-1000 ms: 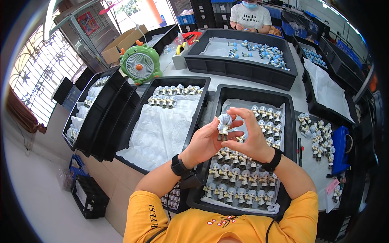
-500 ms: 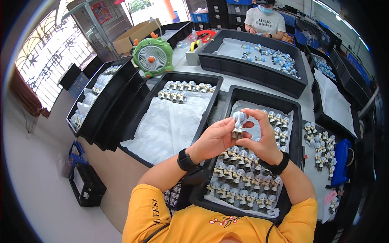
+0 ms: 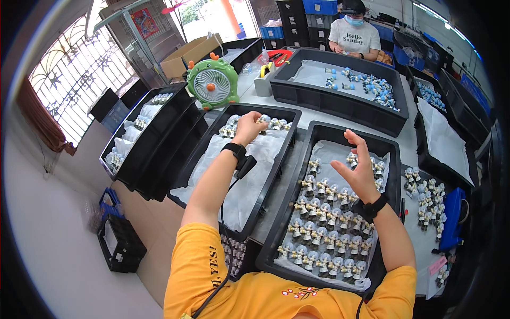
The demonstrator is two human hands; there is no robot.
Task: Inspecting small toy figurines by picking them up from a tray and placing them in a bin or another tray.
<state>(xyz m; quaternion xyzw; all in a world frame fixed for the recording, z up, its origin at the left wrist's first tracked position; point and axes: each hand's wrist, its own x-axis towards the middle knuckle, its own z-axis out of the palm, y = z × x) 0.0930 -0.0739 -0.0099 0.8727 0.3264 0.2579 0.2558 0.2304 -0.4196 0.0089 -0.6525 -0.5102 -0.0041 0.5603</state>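
My left hand point(image 3: 247, 128) reaches into the far end of the left black tray point(image 3: 180, 183), its fingers closed on a small figurine point(image 3: 262, 122) with pale hair beside a row of similar ones. The fingers partly hide that figurine. White sheeting point(image 3: 236, 175) lines this tray. Over the right black tray point(image 3: 272, 247), my right hand point(image 3: 358, 175) hangs with thumb and fingers apart and nothing between them. Below it, several rows of pale-haired figurines point(image 3: 332, 237) stand on white lining.
Behind the trays are a green fan point(image 3: 212, 84), a tape dispenser point(image 3: 263, 85) and a large black tray point(image 3: 340, 109) of blue-topped pieces. More figurines point(image 3: 429, 202) lie at the right beside a blue case point(image 3: 451, 220). Stacked trays point(image 3: 154, 154) stand at the left. A co-worker point(image 3: 355, 37) sits opposite.
Both hands were together on one figurine above the right tray. My left hand has carried it away to the left tray's far rows; my right hand has let go and opened.
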